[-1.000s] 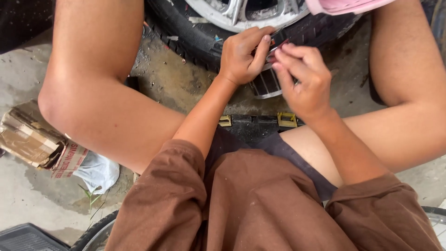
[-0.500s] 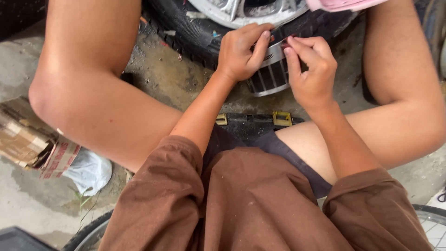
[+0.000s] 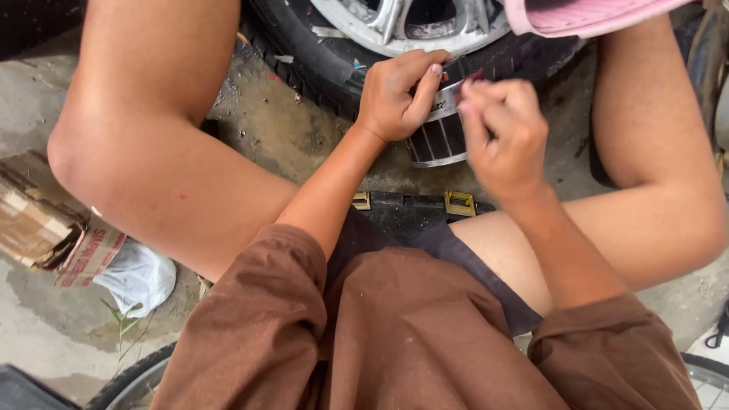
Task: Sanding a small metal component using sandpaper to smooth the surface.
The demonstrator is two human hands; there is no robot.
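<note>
Head view: two hands (image 3: 448,114), one tin (image 3: 439,130).

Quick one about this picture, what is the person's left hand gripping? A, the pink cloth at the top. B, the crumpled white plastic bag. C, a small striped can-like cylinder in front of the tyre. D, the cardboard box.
C: the left hand wraps its grip round the small striped cylinder right against the tyre, while the right hand hovers blurred beside it, far from the bag, cloth and box.

One head-worn camera looks steeply down, close over the lap, knees and concrete floor (image 3: 304,144).
</note>
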